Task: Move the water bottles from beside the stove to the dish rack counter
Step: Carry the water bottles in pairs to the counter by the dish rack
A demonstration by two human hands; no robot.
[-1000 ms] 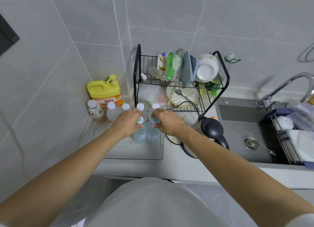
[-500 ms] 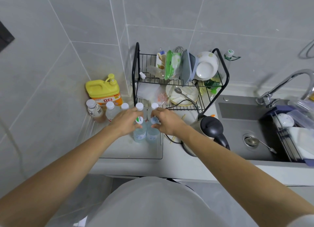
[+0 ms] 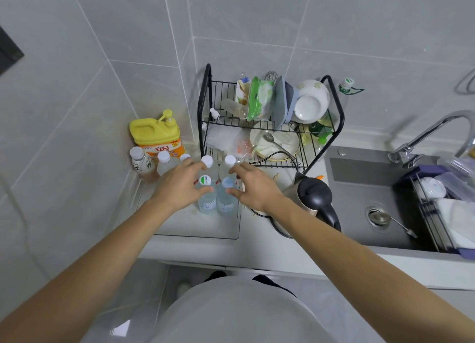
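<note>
In front of the black wire dish rack [image 3: 270,121], on the pale counter [image 3: 195,227] at its foot, stand two clear water bottles side by side, one with a green-marked cap [image 3: 205,196] and one with a pale blue cap [image 3: 226,198]. The person's left hand [image 3: 180,185] lies against the green-capped one and the right hand [image 3: 253,188] against the blue-capped one, fingers spread and only loosely bent, touching the shoulders rather than gripping them, as far as I can make out. Just behind, nearer the rack, two more white-capped bottles [image 3: 218,161] stand upright, and to the rack's left are further bottles [image 3: 164,162], a brown drink bottle [image 3: 142,162] and a yellow detergent jug [image 3: 155,134]. An electric kettle [image 3: 312,198] sits to the rack's lower right, its cord trailing back under the rack. I'd judge these two are being set down. The risk is in the crowding: a finger catching a cap on the way out could tip a tall, narrow bottle into its neighbours, and the right forearm passes close over the kettle.
</note>
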